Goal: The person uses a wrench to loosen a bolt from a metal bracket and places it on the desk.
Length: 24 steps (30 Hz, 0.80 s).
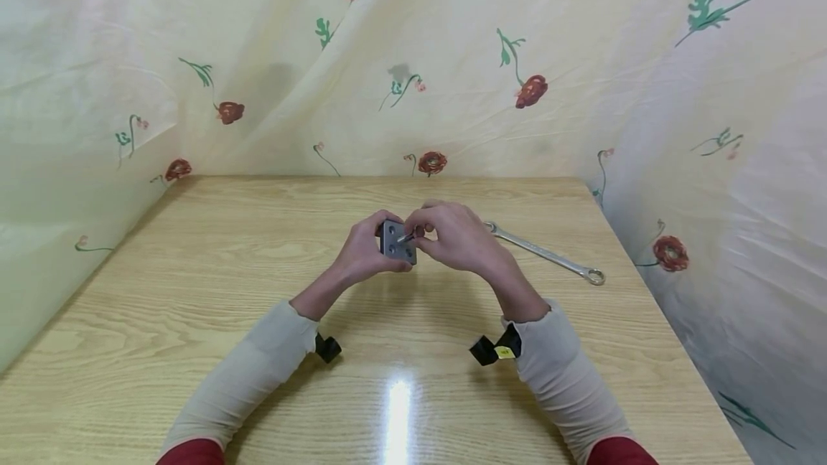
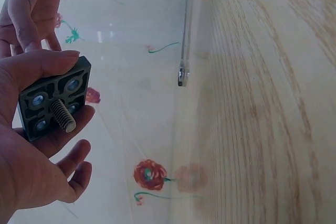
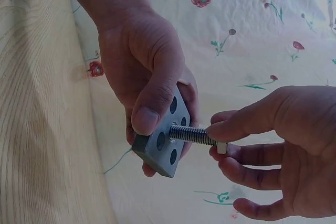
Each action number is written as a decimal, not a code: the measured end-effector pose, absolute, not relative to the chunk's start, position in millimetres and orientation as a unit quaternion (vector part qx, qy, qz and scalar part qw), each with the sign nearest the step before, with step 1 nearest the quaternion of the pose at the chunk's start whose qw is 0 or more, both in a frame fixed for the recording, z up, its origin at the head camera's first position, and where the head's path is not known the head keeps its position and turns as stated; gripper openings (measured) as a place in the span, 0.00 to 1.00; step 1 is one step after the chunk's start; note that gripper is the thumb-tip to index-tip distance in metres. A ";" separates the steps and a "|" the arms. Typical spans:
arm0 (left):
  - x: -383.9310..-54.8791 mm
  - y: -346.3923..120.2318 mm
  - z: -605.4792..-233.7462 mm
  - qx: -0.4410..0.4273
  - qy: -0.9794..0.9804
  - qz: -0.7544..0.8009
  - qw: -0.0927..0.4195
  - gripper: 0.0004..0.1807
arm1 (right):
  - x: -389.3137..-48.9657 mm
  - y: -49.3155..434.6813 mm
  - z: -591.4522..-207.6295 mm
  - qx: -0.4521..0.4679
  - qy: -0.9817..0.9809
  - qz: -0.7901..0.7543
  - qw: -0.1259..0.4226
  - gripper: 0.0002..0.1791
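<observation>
My left hand (image 1: 364, 250) grips a square grey plate (image 3: 155, 157) by its edges, thumb on one side and fingers on the other. Several round holes show around the plate's middle. A threaded metal bolt (image 3: 194, 135) passes through the centre hole; in the left wrist view its shank (image 2: 63, 115) sticks out of the ribbed dark back. At the bolt's hex head (image 3: 222, 148), thumb and fingers of my right hand (image 1: 457, 235) pinch it, with a stretch of thread between head and plate. Both hands are above the table.
A combination wrench (image 1: 545, 254) lies on the wooden table (image 1: 258, 393), to the right of my hands. Floral cloth (image 1: 452, 49) hangs behind the table and at both sides. Black wrist cameras (image 1: 328, 349) sit under the forearms.
</observation>
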State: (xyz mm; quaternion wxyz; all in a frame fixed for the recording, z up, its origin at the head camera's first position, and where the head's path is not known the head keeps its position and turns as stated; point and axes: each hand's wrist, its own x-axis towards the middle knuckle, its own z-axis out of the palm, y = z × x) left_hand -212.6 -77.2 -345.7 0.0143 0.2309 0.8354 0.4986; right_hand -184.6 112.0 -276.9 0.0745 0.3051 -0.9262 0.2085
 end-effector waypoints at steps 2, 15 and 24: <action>-213.2 -76.5 -346.3 0.230 0.835 0.499 0.015 0.35 | -185.1 112.6 -277.6 0.314 -0.922 0.210 0.081 0.07; -215.5 -73.4 -348.1 0.236 0.835 0.497 0.012 0.35 | -187.1 117.0 -276.4 0.316 -0.923 0.211 0.056 0.12; -216.1 -72.8 -347.9 0.232 0.837 0.495 0.014 0.35 | -189.4 117.8 -276.2 0.250 -0.943 0.217 0.011 0.13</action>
